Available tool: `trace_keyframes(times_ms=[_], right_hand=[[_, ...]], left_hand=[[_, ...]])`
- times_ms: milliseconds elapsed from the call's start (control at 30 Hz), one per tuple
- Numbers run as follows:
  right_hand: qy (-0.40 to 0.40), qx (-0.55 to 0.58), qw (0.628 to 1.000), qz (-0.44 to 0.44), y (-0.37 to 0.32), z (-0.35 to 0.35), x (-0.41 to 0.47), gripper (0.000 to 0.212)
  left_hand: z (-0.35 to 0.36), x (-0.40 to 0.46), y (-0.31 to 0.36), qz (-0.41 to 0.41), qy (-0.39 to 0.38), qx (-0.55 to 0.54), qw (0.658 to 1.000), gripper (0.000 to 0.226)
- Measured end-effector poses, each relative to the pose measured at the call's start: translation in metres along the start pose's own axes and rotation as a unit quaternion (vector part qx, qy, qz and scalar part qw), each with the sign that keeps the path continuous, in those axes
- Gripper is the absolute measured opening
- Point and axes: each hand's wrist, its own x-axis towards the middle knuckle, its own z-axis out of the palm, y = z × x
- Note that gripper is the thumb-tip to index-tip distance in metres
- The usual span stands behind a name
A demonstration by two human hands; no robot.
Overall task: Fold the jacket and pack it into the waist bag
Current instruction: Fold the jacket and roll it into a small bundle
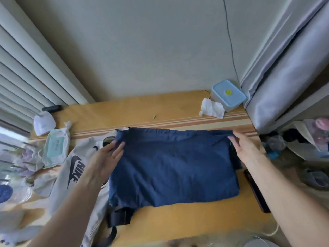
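Observation:
A navy blue jacket [170, 166] lies folded into a wide rectangle on the orange-yellow table [178, 223]. My left hand [105, 161] pinches the jacket's far left corner between thumb and fingers. My right hand [247, 148] grips the far right corner, lifting that edge slightly. To the left lies the light grey waist bag [74, 175] with a dark logo, partly under my left arm and the jacket. Its black strap and buckle [118, 220] poke out below the jacket's near left corner.
A blue-lidded box [228, 95] and a crumpled tissue [211, 108] sit at the back right. A wet-wipes pack [55, 148] and plastic bags crowd the left. A dark flat phone-like object [256, 189] lies along the right edge. Grey curtain at right.

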Motion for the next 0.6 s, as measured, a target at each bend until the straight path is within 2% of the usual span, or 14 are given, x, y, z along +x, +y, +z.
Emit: trace_keyframes(times_ms=[67, 100, 133, 200, 233, 267, 300, 333, 400, 467, 533, 600], right_hand=[[0.028, -0.144, 0.984, -0.103, 0.01, 0.017, -0.005, 0.008], [0.009, -0.247, 0.956, -0.16, 0.02, 0.025, -0.011, 0.01], [-0.033, -0.351, 0.91, -0.219, 0.036, 0.028, -0.016, 0.019], [-0.136, -0.517, 0.778, -0.331, 0.077, 0.033, -0.027, 0.042], [-0.175, -0.574, 0.703, -0.382, 0.099, 0.037, -0.033, 0.05], [-0.202, -0.618, 0.628, -0.427, 0.12, 0.04, -0.037, 0.056], [-0.221, -0.654, 0.567, -0.45, 0.139, 0.041, -0.036, 0.059], [-0.233, -0.682, 0.525, -0.453, 0.155, 0.042, -0.034, 0.063], [-0.237, -0.73, 0.489, -0.414, 0.176, 0.043, -0.025, 0.068], [-0.221, -0.756, 0.481, -0.386, 0.185, 0.046, -0.024, 0.07], [-0.206, -0.747, 0.493, -0.396, 0.188, 0.052, -0.036, 0.067], [-0.206, -0.71, 0.511, -0.438, 0.188, 0.058, -0.066, 0.057]], left_hand=[[0.003, 0.024, -0.006, 0.064, 0.019, 0.173, 0.983, 0.047], [0.0, 0.031, -0.012, 0.121, 0.05, 0.291, 0.948, 0.059], [-0.002, 0.032, -0.018, 0.176, 0.084, 0.399, 0.896, 0.064], [-0.012, 0.032, -0.031, 0.235, 0.135, 0.542, 0.795, 0.068], [-0.017, 0.031, -0.038, 0.222, 0.146, 0.569, 0.778, 0.075], [-0.022, 0.03, -0.043, 0.183, 0.152, 0.579, 0.78, 0.081], [-0.029, 0.031, -0.048, 0.142, 0.148, 0.58, 0.788, 0.084], [-0.034, 0.029, -0.052, 0.096, 0.143, 0.592, 0.788, 0.083], [-0.044, 0.029, -0.057, 0.068, 0.141, 0.621, 0.768, 0.078], [-0.052, 0.027, -0.058, 0.077, 0.16, 0.634, 0.752, 0.075], [-0.054, 0.029, -0.056, 0.061, 0.166, 0.636, 0.751, 0.064], [-0.053, 0.028, -0.052, 0.021, 0.146, 0.624, 0.767, 0.047]])
